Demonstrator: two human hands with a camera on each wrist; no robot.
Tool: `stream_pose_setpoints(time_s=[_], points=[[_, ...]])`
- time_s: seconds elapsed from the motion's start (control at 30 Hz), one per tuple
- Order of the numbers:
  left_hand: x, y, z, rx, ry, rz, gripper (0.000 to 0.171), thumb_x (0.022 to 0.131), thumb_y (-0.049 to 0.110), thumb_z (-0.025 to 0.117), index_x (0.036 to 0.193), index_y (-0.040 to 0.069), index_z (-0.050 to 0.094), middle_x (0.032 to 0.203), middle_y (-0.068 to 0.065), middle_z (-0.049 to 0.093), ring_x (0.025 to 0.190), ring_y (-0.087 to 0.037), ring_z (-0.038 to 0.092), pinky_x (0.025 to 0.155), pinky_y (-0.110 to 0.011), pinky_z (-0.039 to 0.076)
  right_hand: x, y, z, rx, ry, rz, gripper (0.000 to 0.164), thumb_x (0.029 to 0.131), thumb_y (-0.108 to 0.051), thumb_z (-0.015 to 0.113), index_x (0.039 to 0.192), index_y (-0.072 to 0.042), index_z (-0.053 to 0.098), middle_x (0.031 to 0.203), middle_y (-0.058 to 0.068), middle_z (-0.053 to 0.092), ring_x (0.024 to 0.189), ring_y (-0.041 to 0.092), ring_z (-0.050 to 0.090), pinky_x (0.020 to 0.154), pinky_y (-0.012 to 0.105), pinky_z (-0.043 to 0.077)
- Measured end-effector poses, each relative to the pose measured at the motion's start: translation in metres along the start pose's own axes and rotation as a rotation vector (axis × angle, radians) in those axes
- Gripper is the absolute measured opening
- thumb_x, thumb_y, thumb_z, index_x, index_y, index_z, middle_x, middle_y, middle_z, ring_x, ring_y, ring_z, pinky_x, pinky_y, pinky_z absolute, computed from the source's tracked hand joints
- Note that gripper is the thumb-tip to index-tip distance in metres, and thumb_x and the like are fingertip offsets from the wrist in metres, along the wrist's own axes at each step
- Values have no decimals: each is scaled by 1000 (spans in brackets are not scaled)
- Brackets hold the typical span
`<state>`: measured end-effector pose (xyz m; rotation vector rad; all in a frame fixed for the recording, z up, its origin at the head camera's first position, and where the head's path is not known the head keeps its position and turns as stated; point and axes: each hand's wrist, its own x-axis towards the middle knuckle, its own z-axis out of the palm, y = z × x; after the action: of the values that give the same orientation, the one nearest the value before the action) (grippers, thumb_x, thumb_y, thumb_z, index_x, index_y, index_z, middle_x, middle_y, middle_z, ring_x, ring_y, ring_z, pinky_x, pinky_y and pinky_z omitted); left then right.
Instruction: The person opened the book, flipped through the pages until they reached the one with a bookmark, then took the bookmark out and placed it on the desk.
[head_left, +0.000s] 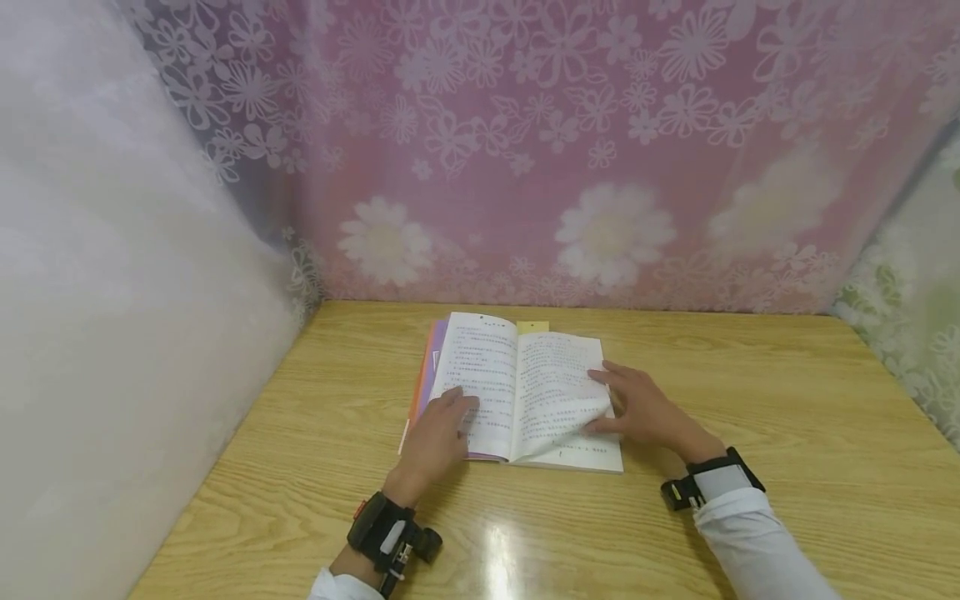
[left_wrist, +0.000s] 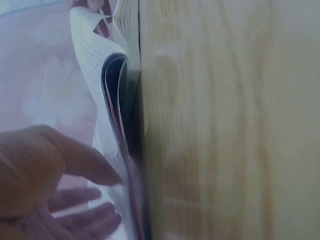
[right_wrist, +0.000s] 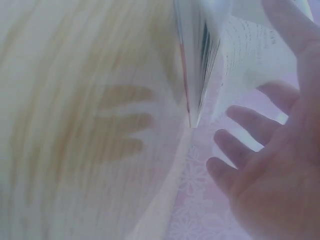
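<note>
An open book (head_left: 480, 383) with printed white pages lies on the wooden table, one right-hand page (head_left: 566, 387) bowed up toward its lower outer corner. My left hand (head_left: 438, 437) rests on the lower left page, its thumb (left_wrist: 95, 165) extended along the near edge in the left wrist view. At the right edge is my right hand (head_left: 641, 408), fingers spread over the page's side and thumb near the raised corner. The right wrist view shows its fingers (right_wrist: 250, 122) apart and fairly straight, beside the book's page edges (right_wrist: 200, 60).
Under the book, purple and orange covers (head_left: 423, 375) stick out at the left, and a yellow piece (head_left: 534, 327) shows behind its top edge. The wooden table (head_left: 750, 375) meets a pink flowered curtain (head_left: 525, 167) at the back; pale cloth (head_left: 150, 250) hangs on the left.
</note>
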<state>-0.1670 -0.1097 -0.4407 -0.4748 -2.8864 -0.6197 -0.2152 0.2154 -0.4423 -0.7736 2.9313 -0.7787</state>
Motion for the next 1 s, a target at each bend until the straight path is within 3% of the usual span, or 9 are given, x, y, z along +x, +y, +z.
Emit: stream_pose_setpoints(time_s=[0.1,0.2,0.3,0.4,0.53,0.7,0.83,1.0], points=[[2,7,0,-20,2,59,47,75,12,56,123,15,54,133,-11,48,119,-29,44,88,-42,43,1,-4,-3,35,39,-17,92,66,-61,65,136,-7,39,143,27,29,129,43,24,101,60,19],[3,17,2,26,-4,90,52,83,44,53,128,18,50,133,-8,48,117,-28,45,88,-43,42,1,-9,-6,61,61,-21,93,67,-62,65,137,-8,37,144,26,27,129,42,23,101,61,19],[5,28,6,78,-29,94,81,74,75,41,134,21,42,136,-8,45,118,-28,44,90,-46,40,0,-14,-8,83,81,-21,92,66,-61,66,137,-9,37,145,25,26,129,42,23,100,62,20],[6,39,8,99,-49,92,98,64,86,37,140,25,33,139,-7,42,120,-29,40,92,-47,37,0,-18,-9,88,98,-25,90,67,-59,66,137,-10,38,145,24,26,129,42,23,99,62,21],[8,48,11,149,-49,120,95,66,79,47,142,26,29,140,-8,40,121,-28,39,94,-47,36,2,-22,-10,96,112,-22,88,68,-59,66,137,-12,38,146,22,25,130,41,23,99,62,22],[8,51,12,224,-25,151,77,75,50,59,141,22,30,139,-9,41,119,-28,43,90,-44,41,2,-30,-11,106,127,-17,88,67,-62,65,136,-14,40,146,20,27,130,40,24,99,61,24],[8,49,11,175,3,163,77,74,35,63,142,20,29,140,-10,40,119,-29,43,88,-42,43,1,-32,-13,98,138,-14,88,67,-62,65,137,-14,39,146,19,27,129,40,26,98,61,26],[6,47,11,89,11,155,84,72,27,63,144,19,21,142,-10,37,120,-28,42,87,-41,45,-3,-30,-13,100,130,-3,97,64,-63,66,141,-17,30,147,20,25,130,40,24,98,62,25]])
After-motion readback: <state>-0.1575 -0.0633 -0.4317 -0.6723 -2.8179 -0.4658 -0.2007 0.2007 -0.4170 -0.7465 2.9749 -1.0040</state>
